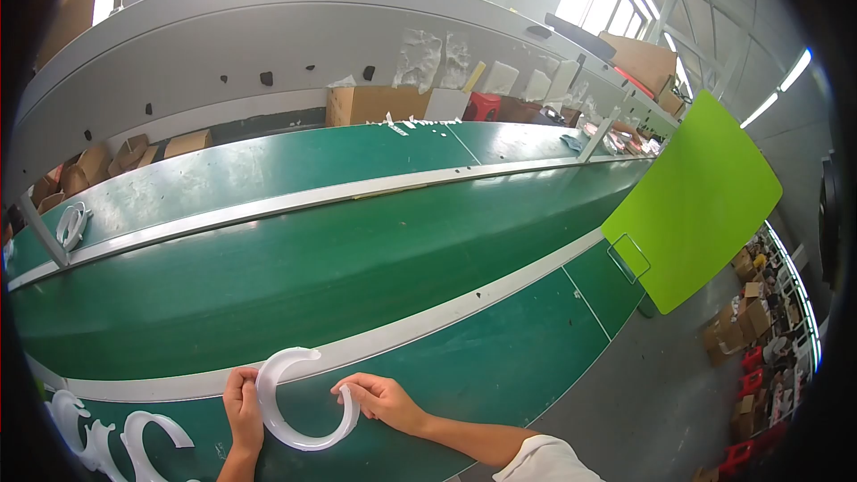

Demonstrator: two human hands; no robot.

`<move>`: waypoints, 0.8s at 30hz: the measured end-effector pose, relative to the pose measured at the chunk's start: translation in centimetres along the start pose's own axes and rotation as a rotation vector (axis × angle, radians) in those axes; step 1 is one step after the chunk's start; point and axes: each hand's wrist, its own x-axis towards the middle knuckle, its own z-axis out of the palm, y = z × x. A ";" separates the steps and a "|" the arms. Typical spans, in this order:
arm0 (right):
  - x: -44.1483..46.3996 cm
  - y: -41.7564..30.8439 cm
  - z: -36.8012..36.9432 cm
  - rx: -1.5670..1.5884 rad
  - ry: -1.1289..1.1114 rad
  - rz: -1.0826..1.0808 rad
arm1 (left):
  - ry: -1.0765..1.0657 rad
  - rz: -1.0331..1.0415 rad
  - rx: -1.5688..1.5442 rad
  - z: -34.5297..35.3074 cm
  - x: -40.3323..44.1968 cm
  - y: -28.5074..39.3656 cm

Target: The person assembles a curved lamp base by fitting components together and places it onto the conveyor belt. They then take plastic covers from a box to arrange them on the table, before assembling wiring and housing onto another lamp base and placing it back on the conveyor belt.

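A white, C-shaped plastic piece is held up over the green work surface, its gap facing the upper right. My left hand is closed on its left side. On the right, my right hand pinches the piece near its free end, thumb and fingers bent around it. More white curved pieces lie at the lower left, a short way from my left hand.
A green conveyor belt with pale rails runs across. Beyond it are a cardboard box, a red stool and a white ring-shaped part. A bright green board stands at the right, beside the grey floor.
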 end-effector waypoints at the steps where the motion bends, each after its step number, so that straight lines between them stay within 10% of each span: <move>1: 0.0 0.0 0.0 0.001 0.001 -0.001 | -0.002 0.004 0.004 0.0 0.0 -0.1; 24: 0.1 0.2 -0.1 0.012 -0.003 0.005 | -0.012 0.014 0.016 0.0 0.1 -0.2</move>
